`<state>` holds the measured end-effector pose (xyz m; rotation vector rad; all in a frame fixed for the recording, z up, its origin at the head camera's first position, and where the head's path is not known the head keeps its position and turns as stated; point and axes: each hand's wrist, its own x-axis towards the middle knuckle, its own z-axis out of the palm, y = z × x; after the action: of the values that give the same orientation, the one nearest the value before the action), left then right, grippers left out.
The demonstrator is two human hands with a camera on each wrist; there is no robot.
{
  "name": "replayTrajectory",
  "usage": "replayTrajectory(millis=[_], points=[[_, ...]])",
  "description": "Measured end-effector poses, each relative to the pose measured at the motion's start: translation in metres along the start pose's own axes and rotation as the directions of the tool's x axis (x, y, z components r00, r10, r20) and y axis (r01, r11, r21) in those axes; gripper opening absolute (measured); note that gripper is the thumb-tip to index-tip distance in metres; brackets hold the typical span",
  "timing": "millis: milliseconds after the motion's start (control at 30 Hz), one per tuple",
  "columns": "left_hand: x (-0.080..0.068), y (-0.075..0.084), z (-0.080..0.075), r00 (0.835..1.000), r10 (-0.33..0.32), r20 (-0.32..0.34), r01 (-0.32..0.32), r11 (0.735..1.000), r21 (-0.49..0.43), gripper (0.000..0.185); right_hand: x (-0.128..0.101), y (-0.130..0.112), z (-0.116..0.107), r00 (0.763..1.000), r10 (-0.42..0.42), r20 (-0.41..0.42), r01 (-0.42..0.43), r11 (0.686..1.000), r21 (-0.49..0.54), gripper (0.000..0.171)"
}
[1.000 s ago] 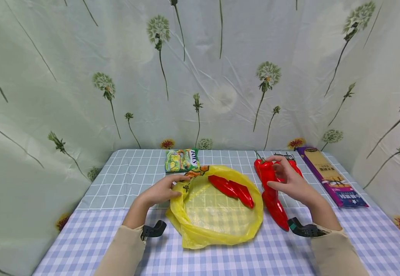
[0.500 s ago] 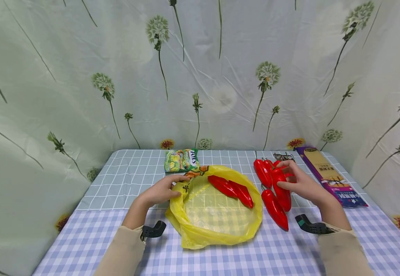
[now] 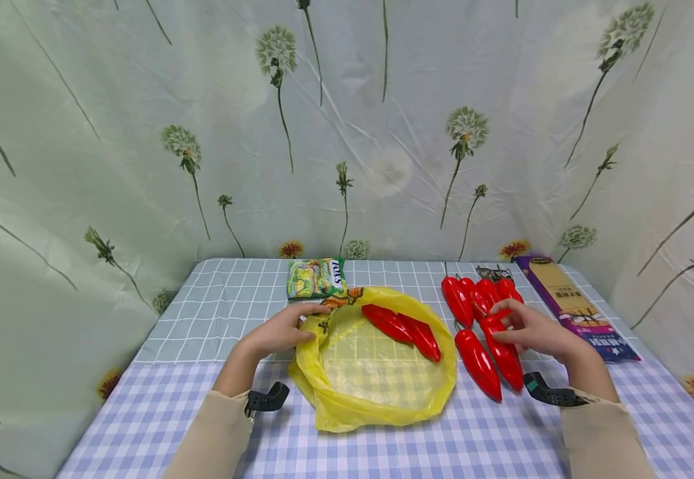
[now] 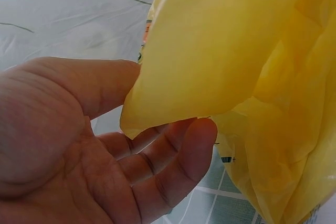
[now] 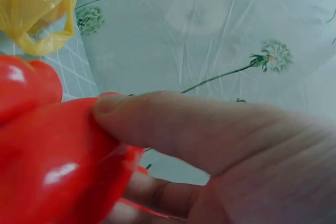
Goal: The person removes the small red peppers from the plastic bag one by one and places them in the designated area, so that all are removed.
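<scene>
In the head view a yellow plastic bag [image 3: 376, 417] lies with its mouth spread into a ring. My left hand [image 3: 277, 330] holds the bag's left rim; the left wrist view shows the yellow film [image 4: 205, 61] between thumb and curled fingers. Two red peppers [image 3: 385, 323] lie inside the bag. My right hand [image 3: 535, 330] grips a red pepper [image 3: 505, 359] near its stem end, right of the bag. Its thumb presses the shiny pepper [image 5: 58, 166] in the right wrist view, fingers partly hidden on the other side. Another red pepper [image 3: 477, 366] lies alongside at the left.
Several more red peppers [image 3: 457, 301] lie in a group behind the right hand. A green snack packet [image 3: 315, 278] sits behind the bag. A long purple packet [image 3: 577, 309] lies at the right table edge, and a small black patterned item [image 3: 494, 273] sits behind the peppers.
My right hand has moved right and toward me with its pepper, which was raised over the others and now lies beside the front pepper. The left hand and bag stay put.
</scene>
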<state>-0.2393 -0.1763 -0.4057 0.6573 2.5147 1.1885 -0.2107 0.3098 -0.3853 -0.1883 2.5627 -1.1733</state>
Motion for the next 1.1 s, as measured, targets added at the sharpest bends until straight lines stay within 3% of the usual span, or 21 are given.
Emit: replayTrajectory(millis=[767,1100], points=[[-0.001,-0.001,0.001,1.0,-0.008,0.01,0.008,0.999,-0.031,0.051,0.002,0.014,0.004,0.994,0.057,0.093,-0.065,0.994,0.089,0.059],[-0.001,0.0,0.0,1.0,-0.017,0.011,0.018,0.999,-0.03,0.051,0.003,0.016,0.005,0.994,0.061,0.094,-0.069,0.994,0.086,0.056]])
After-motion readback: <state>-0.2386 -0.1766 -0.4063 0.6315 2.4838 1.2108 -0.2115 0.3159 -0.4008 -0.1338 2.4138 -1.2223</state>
